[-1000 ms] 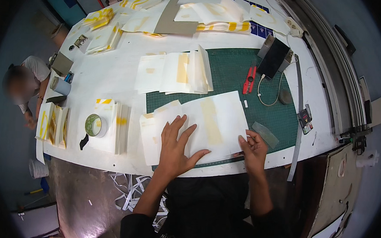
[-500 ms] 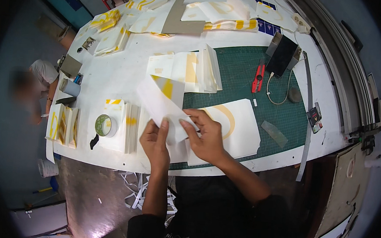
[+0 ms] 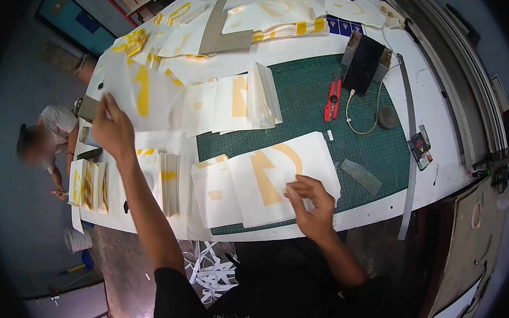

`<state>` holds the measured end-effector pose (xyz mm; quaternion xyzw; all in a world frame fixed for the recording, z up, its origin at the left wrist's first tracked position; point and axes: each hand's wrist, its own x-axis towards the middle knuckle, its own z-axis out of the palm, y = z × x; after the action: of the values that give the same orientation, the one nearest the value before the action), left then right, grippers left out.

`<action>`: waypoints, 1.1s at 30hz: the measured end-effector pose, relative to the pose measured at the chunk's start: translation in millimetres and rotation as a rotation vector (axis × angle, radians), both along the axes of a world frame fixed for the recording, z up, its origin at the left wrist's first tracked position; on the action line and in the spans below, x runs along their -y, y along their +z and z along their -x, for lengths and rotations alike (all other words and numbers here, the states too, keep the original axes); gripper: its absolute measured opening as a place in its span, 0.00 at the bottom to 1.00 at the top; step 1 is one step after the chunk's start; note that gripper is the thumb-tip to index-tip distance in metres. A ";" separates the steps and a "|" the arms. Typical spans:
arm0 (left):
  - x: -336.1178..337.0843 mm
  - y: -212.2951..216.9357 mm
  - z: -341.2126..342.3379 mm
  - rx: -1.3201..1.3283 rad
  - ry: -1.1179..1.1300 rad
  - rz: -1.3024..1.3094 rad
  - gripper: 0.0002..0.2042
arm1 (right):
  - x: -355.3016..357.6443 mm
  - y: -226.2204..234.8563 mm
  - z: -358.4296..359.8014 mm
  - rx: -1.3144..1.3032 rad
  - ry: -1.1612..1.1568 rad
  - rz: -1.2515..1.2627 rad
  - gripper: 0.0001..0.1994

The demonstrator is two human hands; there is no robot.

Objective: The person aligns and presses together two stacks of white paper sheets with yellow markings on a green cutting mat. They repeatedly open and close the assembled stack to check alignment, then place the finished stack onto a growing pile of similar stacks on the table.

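Since half a second ago, your left hand (image 3: 111, 131) is swinging the thin sheet (image 3: 139, 93) with the yellow shape up and out to the left, its grip pinching the sheet's lower edge above the worktop (image 3: 442, 141). Your right hand (image 3: 312, 204), fingers curled but gripping nothing, is pressing on the white sheet with a yellow letter (image 3: 277, 172) on the green mat (image 3: 305, 98).

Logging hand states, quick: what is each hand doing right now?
Left hand: raised, gripping a translucent sheet with a yellow shape.
Right hand: fingers pressing on the white sheet with a yellow shape.
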<state>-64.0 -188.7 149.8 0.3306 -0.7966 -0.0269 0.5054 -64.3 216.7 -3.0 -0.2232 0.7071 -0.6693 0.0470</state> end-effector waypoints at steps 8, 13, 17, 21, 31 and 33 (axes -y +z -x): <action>-85.5 -82.4 126.8 0.618 -0.274 -0.020 0.10 | -36.4 1.0 -40.0 0.127 -0.073 0.122 0.12; -108.0 -159.9 154.1 0.439 -0.449 -0.456 0.19 | -70.9 -5.8 -39.1 -0.035 -0.063 0.020 0.10; -119.0 -135.0 152.9 0.343 -0.561 -1.124 0.28 | -92.3 -13.5 -34.3 0.048 -0.162 0.007 0.09; -112.4 -135.7 146.7 0.196 -0.718 -1.382 0.32 | -94.3 -12.3 -34.7 0.151 -0.174 0.048 0.08; -134.7 -153.1 149.2 0.592 -0.998 -1.112 0.46 | -78.9 -11.0 -48.3 0.264 -0.146 0.054 0.09; -131.9 -166.5 152.9 0.681 -0.996 -0.964 0.45 | -80.8 -14.3 -38.2 0.191 -0.160 -0.020 0.10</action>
<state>-216.9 -56.8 -16.8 0.1068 -0.8631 -0.4920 -0.0389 -26.1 297.5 -17.3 -0.1009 0.7215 -0.6821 0.0626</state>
